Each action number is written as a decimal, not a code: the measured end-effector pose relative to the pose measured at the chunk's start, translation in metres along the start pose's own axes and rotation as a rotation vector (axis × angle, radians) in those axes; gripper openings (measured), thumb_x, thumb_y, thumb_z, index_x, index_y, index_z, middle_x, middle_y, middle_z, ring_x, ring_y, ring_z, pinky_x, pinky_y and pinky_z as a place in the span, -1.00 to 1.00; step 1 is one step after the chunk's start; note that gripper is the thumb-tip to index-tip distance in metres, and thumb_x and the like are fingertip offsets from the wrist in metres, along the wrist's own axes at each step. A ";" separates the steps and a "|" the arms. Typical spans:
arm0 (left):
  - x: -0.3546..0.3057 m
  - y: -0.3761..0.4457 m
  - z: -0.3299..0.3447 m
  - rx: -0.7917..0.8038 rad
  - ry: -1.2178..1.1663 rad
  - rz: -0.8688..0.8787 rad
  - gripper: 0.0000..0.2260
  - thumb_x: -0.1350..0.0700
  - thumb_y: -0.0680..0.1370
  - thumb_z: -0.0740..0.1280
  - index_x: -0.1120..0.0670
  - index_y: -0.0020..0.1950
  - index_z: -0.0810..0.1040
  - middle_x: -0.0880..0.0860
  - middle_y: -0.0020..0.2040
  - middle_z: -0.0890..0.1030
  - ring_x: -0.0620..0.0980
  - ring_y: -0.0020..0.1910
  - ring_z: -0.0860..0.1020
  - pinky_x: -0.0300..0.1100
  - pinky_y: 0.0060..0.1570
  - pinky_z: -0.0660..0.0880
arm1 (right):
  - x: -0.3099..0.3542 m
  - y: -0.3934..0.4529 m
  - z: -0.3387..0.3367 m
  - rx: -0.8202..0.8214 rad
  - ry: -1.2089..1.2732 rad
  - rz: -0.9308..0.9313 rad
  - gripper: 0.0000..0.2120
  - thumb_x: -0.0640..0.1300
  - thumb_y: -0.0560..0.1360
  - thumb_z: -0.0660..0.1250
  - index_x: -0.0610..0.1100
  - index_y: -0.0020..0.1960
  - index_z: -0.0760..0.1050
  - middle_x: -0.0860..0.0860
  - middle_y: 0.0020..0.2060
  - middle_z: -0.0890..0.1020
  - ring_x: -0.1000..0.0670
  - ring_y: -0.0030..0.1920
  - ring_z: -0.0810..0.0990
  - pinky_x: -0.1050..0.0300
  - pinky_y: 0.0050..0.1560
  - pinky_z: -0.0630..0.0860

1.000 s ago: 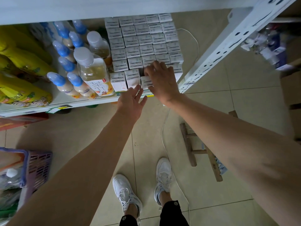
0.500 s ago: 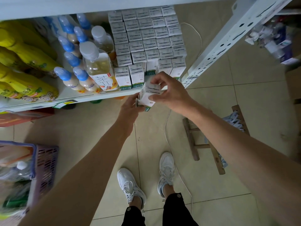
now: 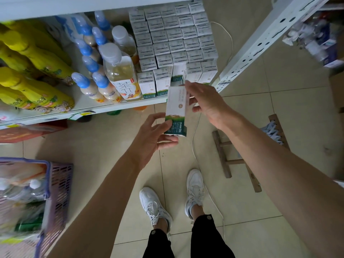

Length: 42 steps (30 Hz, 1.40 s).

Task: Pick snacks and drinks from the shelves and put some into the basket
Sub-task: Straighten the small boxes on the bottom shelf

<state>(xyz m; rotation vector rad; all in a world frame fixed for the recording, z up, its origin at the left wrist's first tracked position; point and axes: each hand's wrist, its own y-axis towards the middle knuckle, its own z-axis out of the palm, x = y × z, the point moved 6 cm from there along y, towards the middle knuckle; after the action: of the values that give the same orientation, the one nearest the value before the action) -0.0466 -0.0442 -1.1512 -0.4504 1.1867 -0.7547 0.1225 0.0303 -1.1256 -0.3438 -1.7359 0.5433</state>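
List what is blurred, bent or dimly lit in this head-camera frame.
Head view: the purple basket at lower left and the clutter at upper right are motion-smeared; the milk carton, gripped by the left hand and right hand, is fairly sharp. Wide-angle distortion bends the shelf edge. Lighting is dim and even, without glare.

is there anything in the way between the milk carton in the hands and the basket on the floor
Nothing visible does. The white and green milk carton is held by the left hand and right hand over bare floor; the purple plastic basket sits lower left, top open.
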 end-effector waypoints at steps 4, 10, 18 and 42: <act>-0.002 -0.011 0.007 0.036 -0.129 -0.012 -0.62 0.06 0.59 0.28 0.15 0.38 0.38 0.15 -0.10 0.67 0.08 -0.27 0.65 -0.06 -0.18 0.64 | -0.007 0.001 0.009 -0.009 0.086 0.079 -0.66 0.10 0.65 0.13 -0.04 -0.11 0.56 0.06 -0.29 0.58 0.05 -0.26 0.51 0.10 -0.16 0.38; 0.002 -0.017 0.007 0.083 -0.233 -0.089 -0.56 0.00 0.62 0.20 0.23 0.41 0.36 0.30 0.07 0.63 0.07 -0.24 0.68 -0.10 -0.19 0.66 | -0.014 0.001 0.019 0.000 0.076 0.112 -0.82 0.03 0.62 0.22 -0.04 0.03 0.53 0.03 -0.16 0.60 0.03 -0.17 0.56 0.11 -0.16 0.49; 0.007 -0.018 0.011 0.190 -0.235 -0.173 -0.44 -0.24 0.46 0.17 0.08 0.31 0.48 0.22 0.12 0.65 0.10 -0.06 0.69 -0.12 -0.16 0.65 | -0.008 0.000 0.031 -0.010 -0.016 0.109 -0.65 0.18 0.55 0.29 -0.12 -0.02 0.50 -0.18 -0.11 0.68 -0.06 -0.21 0.64 0.03 -0.21 0.63; 0.025 0.006 -0.018 -0.101 0.005 0.059 -0.57 0.32 0.42 0.48 0.02 0.20 0.46 0.12 0.18 0.55 0.06 0.09 0.60 -0.03 0.18 0.56 | 0.009 -0.020 0.045 0.157 0.003 -0.129 -0.72 -0.03 0.45 0.47 -0.05 0.13 0.59 0.07 -0.03 0.70 0.14 0.01 0.66 0.27 0.00 0.56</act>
<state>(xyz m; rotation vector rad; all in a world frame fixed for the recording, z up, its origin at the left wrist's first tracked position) -0.0578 -0.0570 -1.1777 -0.4946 1.2417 -0.6476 0.0779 0.0104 -1.1151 -0.1208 -1.6873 0.5805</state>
